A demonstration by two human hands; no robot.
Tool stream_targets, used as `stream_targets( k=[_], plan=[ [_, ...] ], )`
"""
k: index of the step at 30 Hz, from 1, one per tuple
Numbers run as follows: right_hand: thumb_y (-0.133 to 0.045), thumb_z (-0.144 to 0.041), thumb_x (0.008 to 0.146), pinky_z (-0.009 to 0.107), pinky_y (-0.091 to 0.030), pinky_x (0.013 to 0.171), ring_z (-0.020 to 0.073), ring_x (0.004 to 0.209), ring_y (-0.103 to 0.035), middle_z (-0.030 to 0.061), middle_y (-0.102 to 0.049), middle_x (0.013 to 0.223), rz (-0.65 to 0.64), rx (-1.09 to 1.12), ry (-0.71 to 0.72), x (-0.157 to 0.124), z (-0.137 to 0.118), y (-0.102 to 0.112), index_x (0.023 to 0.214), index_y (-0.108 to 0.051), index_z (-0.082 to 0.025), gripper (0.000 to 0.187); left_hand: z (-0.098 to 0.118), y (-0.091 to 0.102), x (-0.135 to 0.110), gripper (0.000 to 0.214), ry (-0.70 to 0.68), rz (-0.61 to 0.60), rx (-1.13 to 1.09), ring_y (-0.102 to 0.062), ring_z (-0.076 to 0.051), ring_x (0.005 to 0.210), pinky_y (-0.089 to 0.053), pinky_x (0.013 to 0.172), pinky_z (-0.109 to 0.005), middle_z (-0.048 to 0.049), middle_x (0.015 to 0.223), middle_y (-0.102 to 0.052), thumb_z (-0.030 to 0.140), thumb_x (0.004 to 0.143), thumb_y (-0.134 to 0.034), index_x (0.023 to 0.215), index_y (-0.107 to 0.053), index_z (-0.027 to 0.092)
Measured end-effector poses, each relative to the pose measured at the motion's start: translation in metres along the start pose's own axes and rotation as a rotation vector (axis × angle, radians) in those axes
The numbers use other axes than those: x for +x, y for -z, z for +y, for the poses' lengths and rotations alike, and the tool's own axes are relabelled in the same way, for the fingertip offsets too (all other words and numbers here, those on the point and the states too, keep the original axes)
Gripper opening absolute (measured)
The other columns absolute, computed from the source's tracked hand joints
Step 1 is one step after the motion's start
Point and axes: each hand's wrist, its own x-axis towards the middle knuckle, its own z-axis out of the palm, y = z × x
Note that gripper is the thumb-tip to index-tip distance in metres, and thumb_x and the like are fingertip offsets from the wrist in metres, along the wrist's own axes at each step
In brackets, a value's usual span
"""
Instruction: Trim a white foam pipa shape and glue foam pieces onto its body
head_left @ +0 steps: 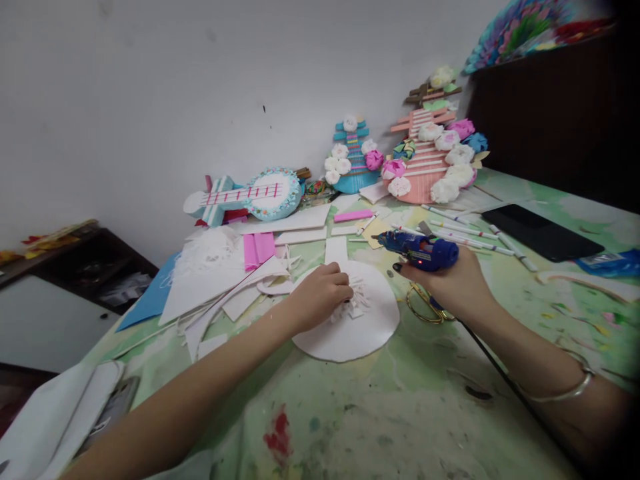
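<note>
My left hand (320, 293) rests curled on a white foam guitar-shaped cut-out (350, 327), its fingers pinched on a small white paper flower (356, 301) at the middle of the round part. My right hand (453, 283) grips a blue hot glue gun (417, 248), held level above the table with its nozzle pointing left, just right of the cut-out. A black cord (493, 363) runs from the gun back along my right arm. A silver bangle (563, 393) sits on my right wrist.
Gold-handled scissors (425, 308) lie under my right hand. White and pink foam offcuts (235, 273) pile up at left. Finished decorated guitars (250, 195) lean on the wall behind. White sticks (470, 233) and a black phone (543, 232) lie at right, a blue sheet (147, 300) at left.
</note>
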Motion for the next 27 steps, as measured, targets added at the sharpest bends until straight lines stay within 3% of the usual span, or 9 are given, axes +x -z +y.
stream_targets(
  k=[10,20,23,27],
  plan=[
    [-0.069,-0.036,0.061,0.030,-0.046,0.058,0.0206,0.064,-0.059,0.0034,-0.066,0.067,-0.024,0.037,0.021,-0.001,0.000,0.000,0.079,-0.068,-0.015,0.027,0.004,-0.008,-0.009,0.020,0.031,0.106,-0.011,-0.048,-0.019,0.083,-0.040,0.077,-0.033,-0.0071,0.077,-0.062,0.016,0.085,-0.048,0.076,-0.065,0.015],
    [-0.070,-0.037,0.062,0.031,-0.048,0.058,0.0197,0.063,-0.059,0.0036,-0.066,0.068,-0.064,0.068,0.032,-0.001,0.004,-0.003,0.076,-0.068,-0.015,0.026,0.020,0.009,-0.015,0.026,0.039,0.015,0.072,-0.051,-0.023,0.089,-0.040,0.077,-0.038,-0.0071,0.078,-0.064,0.022,0.087,-0.043,0.076,-0.065,0.015],
    [-0.070,-0.036,0.062,0.030,-0.048,0.059,0.0200,0.065,-0.060,0.0044,-0.067,0.071,-0.083,0.076,0.028,-0.002,0.002,-0.002,0.078,-0.068,-0.015,0.027,0.014,0.007,-0.023,0.022,0.048,0.097,-0.021,-0.053,-0.022,0.094,-0.041,0.081,-0.038,-0.0057,0.088,-0.068,0.021,0.087,-0.045,0.091,-0.066,0.017],
    [-0.070,-0.037,0.061,0.031,-0.048,0.061,0.0213,0.068,-0.060,0.0047,-0.068,0.075,-0.097,0.064,0.025,-0.002,0.000,-0.002,0.083,-0.068,-0.014,0.031,0.007,0.005,-0.037,0.023,0.087,0.312,-0.116,-0.054,-0.021,0.101,-0.043,0.088,-0.038,-0.0060,0.098,-0.069,0.015,0.084,-0.048,0.101,-0.063,0.017]
  ],
)
